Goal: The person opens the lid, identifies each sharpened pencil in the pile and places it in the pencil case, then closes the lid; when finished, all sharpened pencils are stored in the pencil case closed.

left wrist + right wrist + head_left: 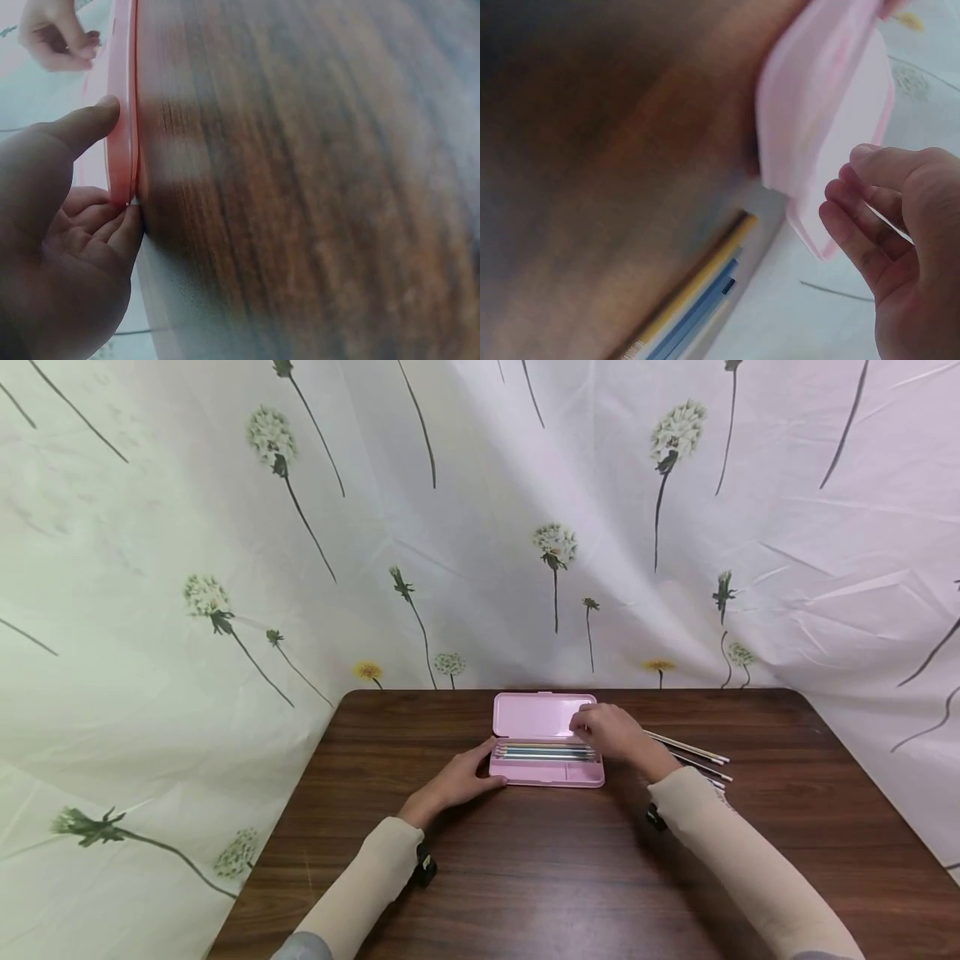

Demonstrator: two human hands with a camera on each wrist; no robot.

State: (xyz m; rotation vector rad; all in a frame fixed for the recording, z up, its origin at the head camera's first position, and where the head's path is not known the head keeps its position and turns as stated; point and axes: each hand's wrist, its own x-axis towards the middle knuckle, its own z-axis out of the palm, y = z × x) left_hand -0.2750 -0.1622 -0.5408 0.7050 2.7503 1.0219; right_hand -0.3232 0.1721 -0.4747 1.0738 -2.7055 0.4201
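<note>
A pink pencil case [534, 772] lies with its lid [531, 716] tipped back on the table. Several pencils [542, 752] lie side by side in its long rear compartment. My left hand [459, 779] holds the case's left end, thumb at the front corner and fingers at the rear. In the left wrist view, that thumb and the fingers [105, 225] touch the pink case wall [124, 142]. Above the case's right end is my right hand [609, 731]. In the right wrist view, its fingers [855, 236] are loosely bent, with nothing visible between them.
More pencils [693, 747] lie on the brown wooden table [540, 868] right of the case, partly hidden by the right forearm. In the right wrist view, yellow and blue pencils [697, 300] show. A white dandelion-print cloth [480, 527] hangs behind the table.
</note>
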